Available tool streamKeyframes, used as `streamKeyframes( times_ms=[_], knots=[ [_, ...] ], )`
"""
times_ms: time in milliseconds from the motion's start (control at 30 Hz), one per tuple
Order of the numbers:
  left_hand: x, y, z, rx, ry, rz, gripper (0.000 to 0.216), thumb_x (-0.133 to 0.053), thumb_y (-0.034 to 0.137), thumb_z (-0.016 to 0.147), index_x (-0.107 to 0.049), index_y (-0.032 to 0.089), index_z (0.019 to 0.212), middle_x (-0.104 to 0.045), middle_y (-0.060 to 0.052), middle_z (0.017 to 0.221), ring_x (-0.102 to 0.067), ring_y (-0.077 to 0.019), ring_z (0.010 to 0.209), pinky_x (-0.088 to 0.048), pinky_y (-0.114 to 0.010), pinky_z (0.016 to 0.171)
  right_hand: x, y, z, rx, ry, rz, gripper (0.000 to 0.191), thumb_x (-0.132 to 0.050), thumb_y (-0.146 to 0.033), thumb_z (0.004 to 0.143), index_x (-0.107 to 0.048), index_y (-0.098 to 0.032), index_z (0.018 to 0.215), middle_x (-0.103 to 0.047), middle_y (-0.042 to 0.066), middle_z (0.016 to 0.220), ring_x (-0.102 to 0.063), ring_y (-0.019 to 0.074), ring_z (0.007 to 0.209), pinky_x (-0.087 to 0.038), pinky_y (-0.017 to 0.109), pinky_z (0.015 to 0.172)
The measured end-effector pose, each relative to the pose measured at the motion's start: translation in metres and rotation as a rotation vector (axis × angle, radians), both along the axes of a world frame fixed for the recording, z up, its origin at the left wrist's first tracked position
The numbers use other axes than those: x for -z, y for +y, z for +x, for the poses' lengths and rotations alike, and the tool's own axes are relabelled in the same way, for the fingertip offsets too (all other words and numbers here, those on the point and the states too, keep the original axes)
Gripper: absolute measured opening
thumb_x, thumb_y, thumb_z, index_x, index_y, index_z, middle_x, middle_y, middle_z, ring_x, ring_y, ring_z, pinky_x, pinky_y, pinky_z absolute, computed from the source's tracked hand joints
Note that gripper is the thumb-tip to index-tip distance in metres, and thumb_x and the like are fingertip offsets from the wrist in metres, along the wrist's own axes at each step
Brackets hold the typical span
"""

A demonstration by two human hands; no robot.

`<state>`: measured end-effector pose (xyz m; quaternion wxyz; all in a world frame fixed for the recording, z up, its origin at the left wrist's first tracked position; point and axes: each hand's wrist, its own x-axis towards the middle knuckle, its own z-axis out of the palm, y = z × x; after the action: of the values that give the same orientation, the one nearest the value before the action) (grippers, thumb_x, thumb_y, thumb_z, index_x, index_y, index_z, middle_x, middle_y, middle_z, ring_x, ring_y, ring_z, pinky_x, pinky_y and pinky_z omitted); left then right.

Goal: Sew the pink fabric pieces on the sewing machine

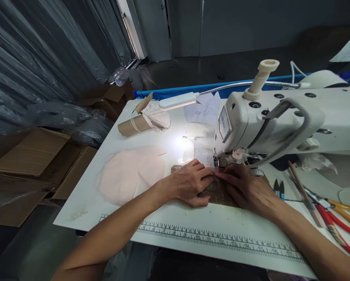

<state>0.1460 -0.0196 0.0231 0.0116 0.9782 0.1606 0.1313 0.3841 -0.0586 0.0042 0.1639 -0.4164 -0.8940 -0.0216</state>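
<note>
At the presser foot (222, 162) of a white sewing machine (277, 125), my two hands meet on the machine bed. My left hand (192, 182) lies palm down with bent fingers, its index fingertip by the foot. My right hand (247, 187) comes from the other side, fingers bent and index fingertip touching near the left one. Whatever thin material is between the fingertips is hidden. Under both hands lies a brown, shiny plate (221, 197). Flat pale pink fabric pieces (128, 175) rest on the table, left of my left hand.
A lit lamp (178, 101) on a bendable neck hangs over the white table (81, 195). Behind lie a lace bundle in brown card (135, 125) and a marked paper pattern (202, 109). Red-handled scissors (334, 226) and small snips (279, 189) lie right. Cardboard boxes (31, 156) stand left.
</note>
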Motion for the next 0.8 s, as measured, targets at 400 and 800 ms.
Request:
streamKeyframes(
  times_ms=[400,800],
  knots=[
    [0.009,0.012,0.005,-0.055,-0.165,-0.037,0.021,-0.046,0.021,0.097,-0.066,0.013,0.101,-0.066,-0.01,0.111,-0.06,-0.017,0.089,-0.047,-0.034,0.082,-0.01,0.003,0.006,0.136,0.39,-0.264,0.032,-0.042,-0.024,0.094,-0.066,-0.024,0.116,-0.068,0.008,0.107,-0.067,0.0222,0.091,-0.054,0.033,0.075],
    [0.013,0.023,0.004,-0.059,-0.215,-0.187,0.021,-0.049,0.026,0.098,-0.069,0.018,0.101,-0.07,-0.004,0.097,-0.065,-0.0146,0.089,-0.049,-0.03,0.079,-0.02,0.004,0.008,0.245,0.512,-0.27,0.018,-0.047,-0.023,0.088,-0.059,-0.024,0.074,-0.065,0.003,0.078,-0.062,0.0181,0.064,-0.051,0.03,0.058]
  ],
)
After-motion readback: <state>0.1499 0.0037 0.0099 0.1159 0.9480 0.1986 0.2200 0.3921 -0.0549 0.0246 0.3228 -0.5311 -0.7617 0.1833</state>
